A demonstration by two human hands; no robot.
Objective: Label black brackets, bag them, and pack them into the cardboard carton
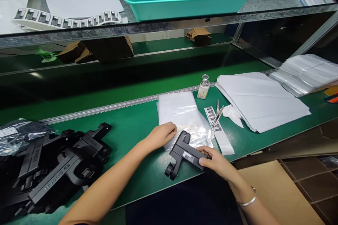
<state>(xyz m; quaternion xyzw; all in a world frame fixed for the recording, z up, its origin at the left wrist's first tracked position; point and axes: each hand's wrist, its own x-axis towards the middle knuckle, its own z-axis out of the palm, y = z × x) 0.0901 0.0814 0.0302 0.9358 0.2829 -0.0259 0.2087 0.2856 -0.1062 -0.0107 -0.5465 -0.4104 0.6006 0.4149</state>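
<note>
While right hand [216,163] fingers clasp matte black plastic bracket [182,154] near front edge of green table [132,126], left hand [161,135] lies loosely curled, holding nothing, on glossy clear plastic bag [182,116]; bare green mat between bracket and heap of black plastic parts [52,168].

Left of left hand [161,134]: bare green mat [129,130], passable up to black parts pile [52,168].
Beyond right hand [215,161]: label strip [213,119], knife [218,115], small bottle [203,87], paper stack [261,100] obstruct.
Overhead: shelf edge [169,24].
</note>
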